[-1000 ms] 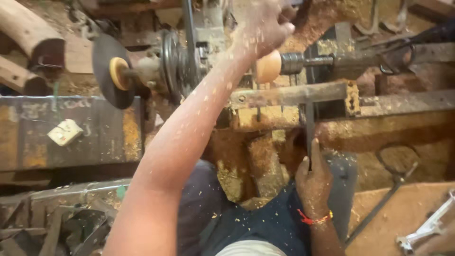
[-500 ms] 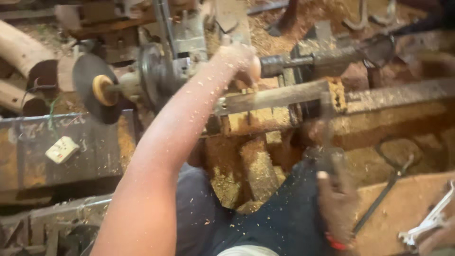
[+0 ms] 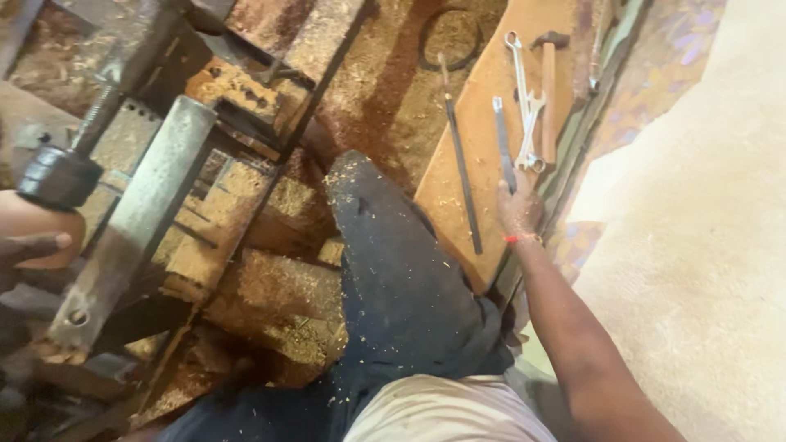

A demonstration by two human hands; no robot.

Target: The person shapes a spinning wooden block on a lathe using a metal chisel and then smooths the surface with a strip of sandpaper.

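Note:
My right hand (image 3: pixel 518 206) reaches out to a wooden board (image 3: pixel 483 74) on my right. Its fingers lie on the near end of a flat metal chisel (image 3: pixel 501 141) that rests on the board. A red thread circles that wrist. My left hand (image 3: pixel 29 247) shows only at the left edge, against a pale rounded wood piece (image 3: pixel 33 214) beside the black end (image 3: pixel 59 176) of the lathe. Its grip is cut off by the frame. My dark trouser leg (image 3: pixel 401 270), flecked with sawdust, lies between the two hands.
On the board lie a long thin rod (image 3: pixel 461 164), two spanners (image 3: pixel 524 90) and a hammer (image 3: pixel 547 86). A grey metal bar (image 3: pixel 135 213) and rusty lathe bed (image 3: pixel 246 90) fill the left. Sawdust covers the floor; a pale mat (image 3: pixel 704 245) lies to the right.
The view has swung from the lathe to the right. My right hand left the tool rest with the chisel and went out to the board. My left hand stays at the lathe.

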